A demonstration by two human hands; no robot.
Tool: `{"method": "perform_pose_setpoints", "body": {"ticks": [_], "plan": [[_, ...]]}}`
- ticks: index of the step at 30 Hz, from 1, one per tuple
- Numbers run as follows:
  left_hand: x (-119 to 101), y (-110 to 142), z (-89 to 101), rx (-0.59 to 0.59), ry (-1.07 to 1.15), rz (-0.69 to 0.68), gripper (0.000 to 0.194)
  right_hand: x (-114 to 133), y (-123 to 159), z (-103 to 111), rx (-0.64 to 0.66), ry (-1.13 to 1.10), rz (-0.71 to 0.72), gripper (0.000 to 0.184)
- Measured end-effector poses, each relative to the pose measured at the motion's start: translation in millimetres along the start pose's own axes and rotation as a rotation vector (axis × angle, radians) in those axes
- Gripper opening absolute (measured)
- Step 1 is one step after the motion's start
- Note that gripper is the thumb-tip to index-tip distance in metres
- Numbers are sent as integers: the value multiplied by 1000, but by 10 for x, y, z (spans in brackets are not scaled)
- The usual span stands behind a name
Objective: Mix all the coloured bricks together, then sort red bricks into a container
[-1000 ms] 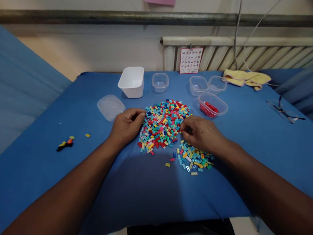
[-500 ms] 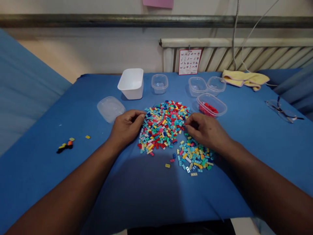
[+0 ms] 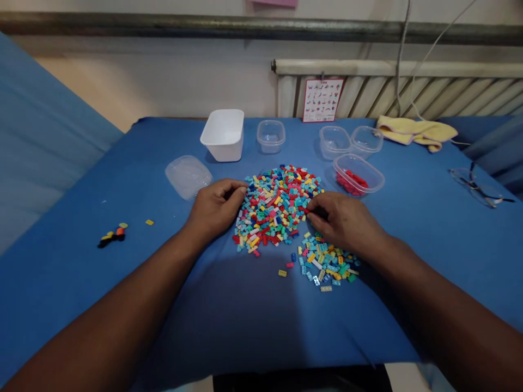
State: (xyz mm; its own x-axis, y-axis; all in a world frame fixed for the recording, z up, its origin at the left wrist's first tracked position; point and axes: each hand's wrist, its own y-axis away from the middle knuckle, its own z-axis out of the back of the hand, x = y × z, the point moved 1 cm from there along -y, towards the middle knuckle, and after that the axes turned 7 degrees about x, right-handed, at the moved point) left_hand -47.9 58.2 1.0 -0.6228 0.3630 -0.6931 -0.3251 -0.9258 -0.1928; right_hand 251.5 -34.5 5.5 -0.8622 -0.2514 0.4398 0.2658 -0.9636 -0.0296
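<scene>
A large heap of small coloured toy bricks lies in the middle of the blue-covered table. My left hand rests at its left edge, thumb and index finger pressed together; whatever they hold is hidden. At the right edge of the heap, my right hand has its thumb and index finger closing at the tips on a red toy brick. Below that hand spreads a smaller pile of mixed bricks, partly covered by it. Red bricks sit inside a clear oval-looking tub behind my right hand.
Along the back stand a white tub and clear tubs. A clear lid lies behind my left hand. Black, yellow and orange pieces are at left; a yellow cloth and glasses at right.
The view has shifted slightly, moving the scene right and up. My right hand has edged left against the heap's side. My left hand stays at the left edge.
</scene>
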Motion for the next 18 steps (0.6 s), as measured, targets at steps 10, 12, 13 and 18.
{"method": "perform_pose_setpoints", "body": {"ticks": [10, 12, 13, 18], "plan": [[9, -8, -3, 27, -31, 23, 30, 63, -84, 42, 79, 68, 103, 21], [10, -8, -1, 23, -35, 28, 30, 54, -76, 55, 100, 53, 84, 16], [9, -8, 0, 25, -37, 29, 30, 43, -68, 60, 108, 37, 74, 15], [-11, 3, 2, 32, -30, 20, 31, -27, -14, 69, 87, -21, 33, 15]]}}
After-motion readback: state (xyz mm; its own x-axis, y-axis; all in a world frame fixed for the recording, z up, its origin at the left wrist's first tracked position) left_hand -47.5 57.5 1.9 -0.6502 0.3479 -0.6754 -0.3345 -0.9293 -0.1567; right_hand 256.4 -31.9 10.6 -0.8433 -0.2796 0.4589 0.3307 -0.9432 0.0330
